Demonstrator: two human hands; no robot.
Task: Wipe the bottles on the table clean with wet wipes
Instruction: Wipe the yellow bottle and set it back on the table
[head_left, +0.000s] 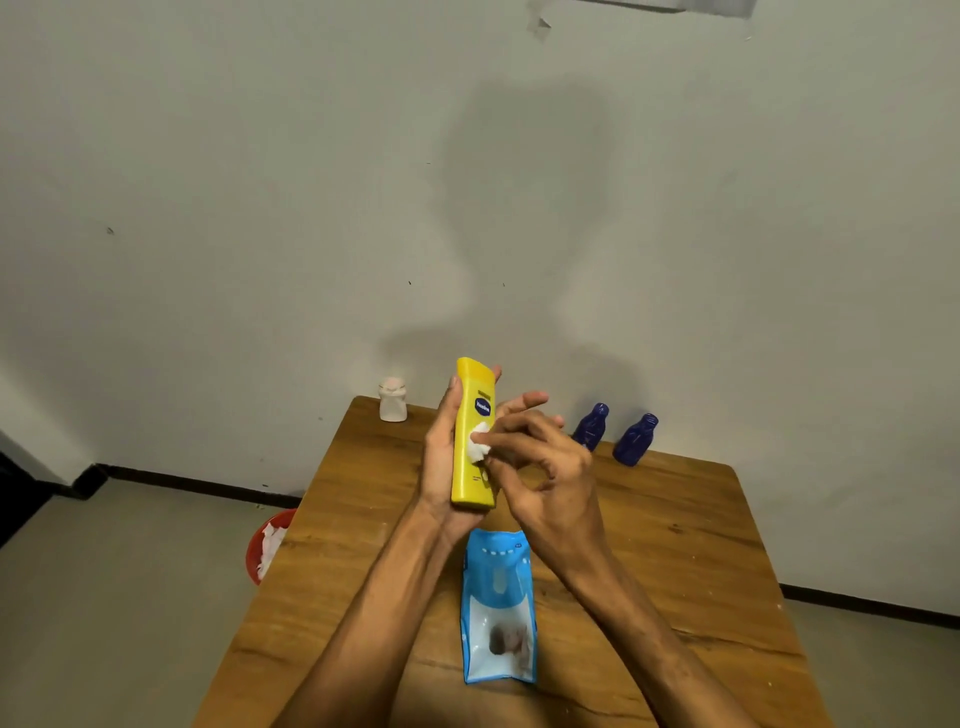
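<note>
1. Nearest the camera, two bare forearms are seen reaching forward over a wooden tabletop (675, 545), with a blue wet-wipe pack (497, 608) lying flat between them.
2. At the far left, beside the tabletop's edge, a red bin (258, 545) holding crumpled white wipes is seen on the floor.
3. On the far left corner of the tabletop, a small white bottle (392, 399) is stood upright near the wall.
4. A yellow lotion bottle (474, 436) is held upright above the tabletop by the left hand (441, 457), whose fingers are wrapped around its back and side.
5. A bunched white wipe (479, 441) is pressed against the front of the yellow bottle, pinched by the thumb and forefinger of the right hand (545, 467); the other fingers are loosely spread.
6. Toward the far right edge, two dark blue bottles (613, 434) are stood close together, apart from the hands.
</note>
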